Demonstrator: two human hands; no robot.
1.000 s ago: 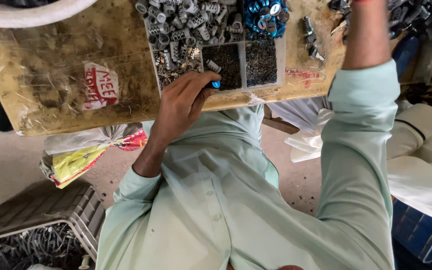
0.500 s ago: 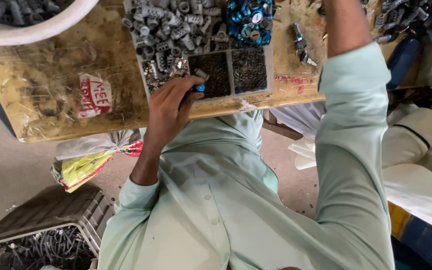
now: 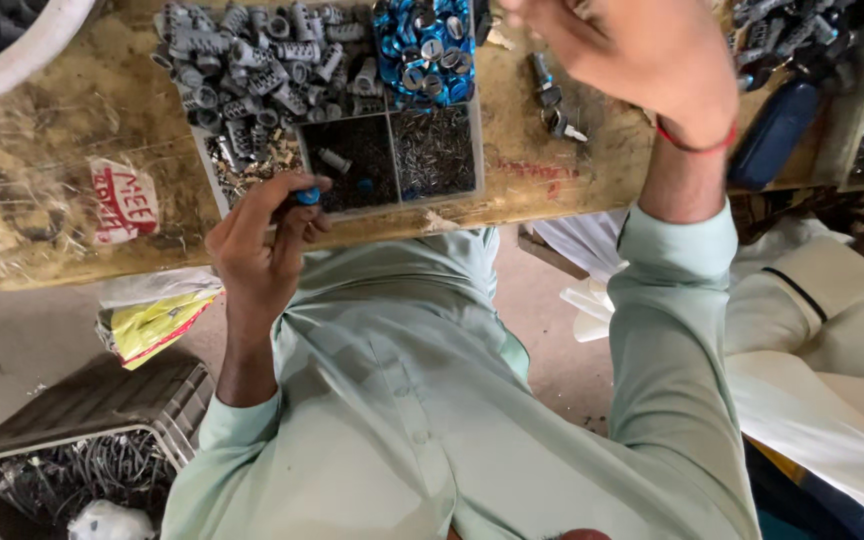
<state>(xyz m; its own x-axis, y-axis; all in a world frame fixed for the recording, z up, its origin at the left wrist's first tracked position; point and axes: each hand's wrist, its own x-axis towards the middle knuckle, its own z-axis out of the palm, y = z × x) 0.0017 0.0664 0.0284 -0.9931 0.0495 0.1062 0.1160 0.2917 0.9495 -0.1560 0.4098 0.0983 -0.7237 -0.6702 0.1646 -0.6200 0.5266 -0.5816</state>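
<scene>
Two hands were in view, both yours. Your left hand (image 3: 262,245) pinched one small blue cap-like part (image 3: 308,196) between thumb and fingertips, fingers closed on it, at the near edge of the divided grey plastic tray (image 3: 392,205) on the worn wooden desk (image 3: 72,160). Your right hand (image 3: 642,60) hovered above the desk's far side, fingers loosely curled; whether it held anything could not be told.

Handling note, as judged: you did well to keep the pinch light and level over the tray, so a slip would drop the part into a compartment rather than off the edge.

Count:
- one blue part in hand;
- two dark lower compartments showing;
- one heap of grey ribbed cylindrical pieces (image 3: 252,60), too many to count;
- one heap of blue caps (image 3: 422,50), likewise uncounted;
- one dark blue case (image 3: 777,130) at right.
</scene>
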